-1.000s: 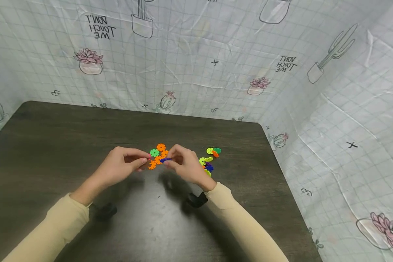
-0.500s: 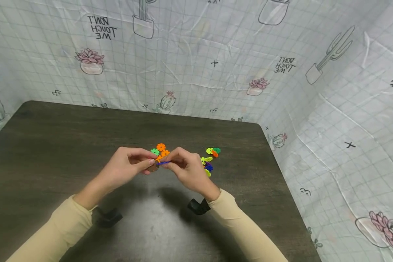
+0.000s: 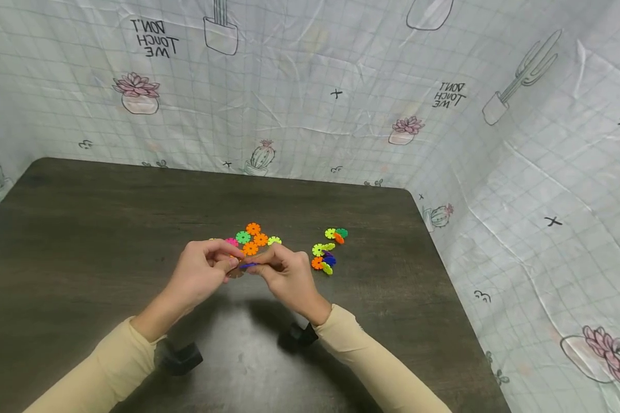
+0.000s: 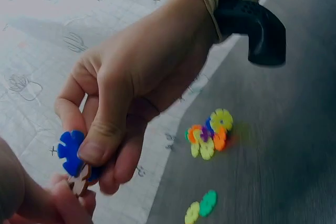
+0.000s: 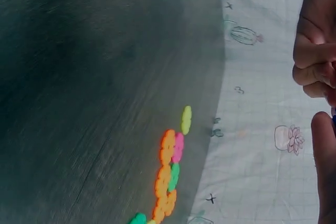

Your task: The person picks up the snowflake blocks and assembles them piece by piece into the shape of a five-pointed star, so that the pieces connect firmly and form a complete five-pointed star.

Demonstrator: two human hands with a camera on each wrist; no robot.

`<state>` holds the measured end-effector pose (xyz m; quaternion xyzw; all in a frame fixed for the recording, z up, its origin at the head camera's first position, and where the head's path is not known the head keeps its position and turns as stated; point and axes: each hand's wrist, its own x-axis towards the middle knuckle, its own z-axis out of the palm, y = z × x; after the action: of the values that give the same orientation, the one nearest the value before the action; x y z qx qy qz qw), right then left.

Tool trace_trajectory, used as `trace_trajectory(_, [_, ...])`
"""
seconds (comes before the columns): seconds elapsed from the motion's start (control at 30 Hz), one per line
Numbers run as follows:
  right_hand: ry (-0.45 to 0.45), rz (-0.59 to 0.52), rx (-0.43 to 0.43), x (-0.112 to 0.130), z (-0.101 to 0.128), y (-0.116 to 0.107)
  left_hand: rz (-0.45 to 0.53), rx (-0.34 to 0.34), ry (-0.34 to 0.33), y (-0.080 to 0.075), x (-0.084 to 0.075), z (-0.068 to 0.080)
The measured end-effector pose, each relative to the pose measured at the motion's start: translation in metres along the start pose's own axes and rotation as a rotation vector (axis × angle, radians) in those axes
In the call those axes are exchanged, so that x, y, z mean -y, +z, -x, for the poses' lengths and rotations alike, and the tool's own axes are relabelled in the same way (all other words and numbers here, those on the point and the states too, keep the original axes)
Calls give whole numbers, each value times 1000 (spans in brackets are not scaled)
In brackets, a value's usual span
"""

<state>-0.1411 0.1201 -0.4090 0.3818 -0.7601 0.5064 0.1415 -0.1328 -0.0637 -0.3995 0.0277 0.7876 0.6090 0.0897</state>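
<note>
Dark wooden table (image 3: 82,229); cactus-print backdrop (image 3: 496,172)

A hand (image 4: 131,87) fills the upper left of the frame, thumb and fingers pinching a blue snowflake disc (image 4: 71,152) at lower left; a tan disc (image 4: 80,180) sits just beneath it, touching; a black strap mount (image 4: 254,30) shows at upper right; a multicoloured disc cluster (image 4: 209,137) and a green-yellow pair (image 4: 201,207) lie on the dark table (image 4: 283,171).

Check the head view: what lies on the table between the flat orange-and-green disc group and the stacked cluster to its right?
Only bare dark table separates the flat disc group from the stacked cluster in the head view.
</note>
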Motion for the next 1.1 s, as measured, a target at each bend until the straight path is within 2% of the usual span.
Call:
trace_trajectory(0.17, [-6,13,41,11,-5,-2,9,20,35,-6,5,1])
trace_trajectory(0.37, [69,106,191,-14,-7,-7,-9,41,73,-19,5,2])
trace_trajectory(0.5, [201,196,203,-29,-14,-23,-32,32,68,-24,6,0])
trace_trajectory(0.6, [362,291,208,-41,-20,-33,-51,15,61,-28,7,0])
trace_trajectory(0.67, [485,346,260,-49,-24,-37,-54,9,58,-29,7,1])
trace_trajectory(0.8, [688,457,448,-63,-30,-34,-45,0,48,-29,5,3])
trace_trajectory(0.93, [760,584,568,-75,-30,-23,-24,6,50,-28,3,4])
trace_trajectory(1.1, [825,642,564,-86,-25,-15,15,30,54,-28,1,3])
